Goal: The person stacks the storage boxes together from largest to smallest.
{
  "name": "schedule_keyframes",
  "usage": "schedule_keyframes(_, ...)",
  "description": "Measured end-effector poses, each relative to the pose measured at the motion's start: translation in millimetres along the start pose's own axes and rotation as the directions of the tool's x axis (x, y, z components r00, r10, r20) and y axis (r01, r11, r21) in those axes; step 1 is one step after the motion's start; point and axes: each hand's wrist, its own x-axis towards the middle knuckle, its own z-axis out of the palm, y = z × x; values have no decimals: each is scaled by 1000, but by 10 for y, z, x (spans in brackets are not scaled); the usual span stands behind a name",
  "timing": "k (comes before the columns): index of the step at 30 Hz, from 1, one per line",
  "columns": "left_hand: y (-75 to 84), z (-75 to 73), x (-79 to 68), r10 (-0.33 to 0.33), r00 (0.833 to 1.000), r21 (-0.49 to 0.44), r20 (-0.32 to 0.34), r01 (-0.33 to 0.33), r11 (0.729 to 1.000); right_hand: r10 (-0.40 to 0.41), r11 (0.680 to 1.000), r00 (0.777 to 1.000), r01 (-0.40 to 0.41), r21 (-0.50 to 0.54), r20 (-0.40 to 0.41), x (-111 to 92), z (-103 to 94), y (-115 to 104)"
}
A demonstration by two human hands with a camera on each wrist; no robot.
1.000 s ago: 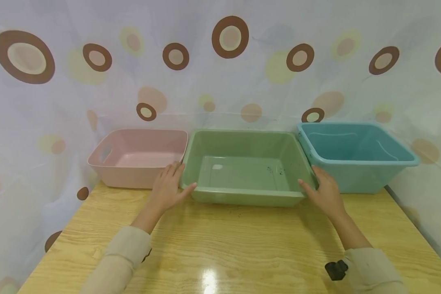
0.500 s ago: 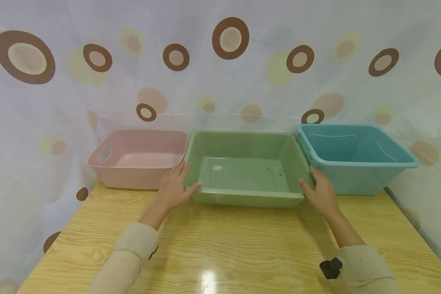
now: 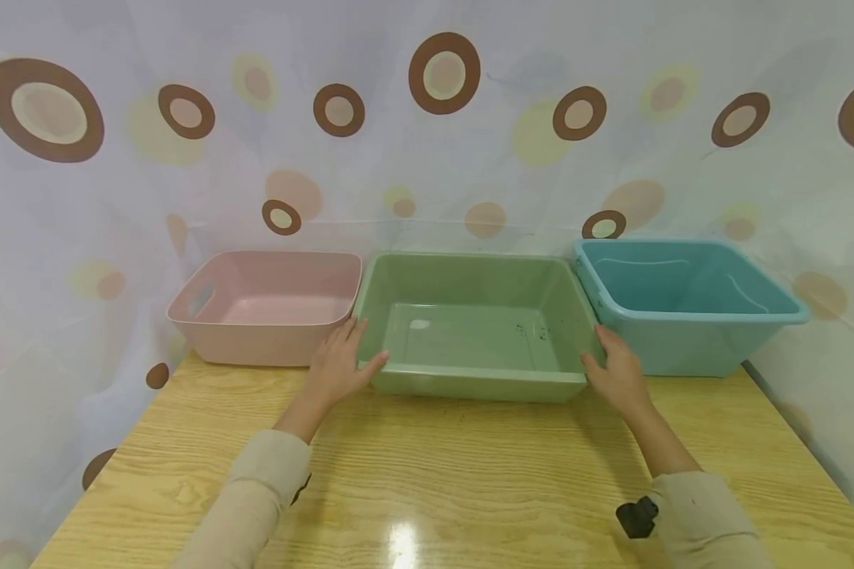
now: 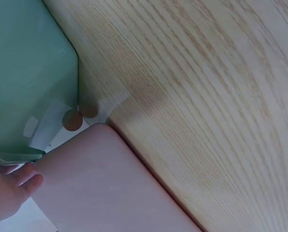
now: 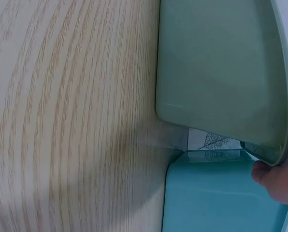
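Note:
A green rectangular plastic basin (image 3: 470, 383) stands in the middle of the row on the wooden table. At its front left corner my left hand (image 3: 336, 368) holds the rim, thumb over the front edge and fingers along the side, close to the pink basket (image 3: 256, 344). My right hand (image 3: 621, 374) grips the front right corner, thumb on the rim and fingers outside it, beside the blue basin (image 3: 697, 344). In the left wrist view the left fingers (image 4: 30, 183) lie under the rim; the right wrist view shows the right hand (image 5: 285, 179) at the rim's corner.
The pink basket stands close on the left and the blue basin close on the right. Behind the row hangs a pale cloth with brown rings (image 3: 444, 73). The wooden table (image 3: 455, 482) stretches in front. Small dark marks show on the green basin's floor.
My left hand has shifted right, closer to the green basin's corner. My right hand has moved slightly left against the rim. The basins have barely moved.

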Motion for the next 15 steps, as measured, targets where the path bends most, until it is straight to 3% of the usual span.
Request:
schedule_keyframes(7,-2,-3,-2,6,1000,-49,-17,-7,999,12,1000,999,-12,-1,46,22,-9,-1)
schedule_keyframes(15,8,-7,-15,-18,999,-102,40,22,995,46,999,993,-44,-18,106,24,-23,1)
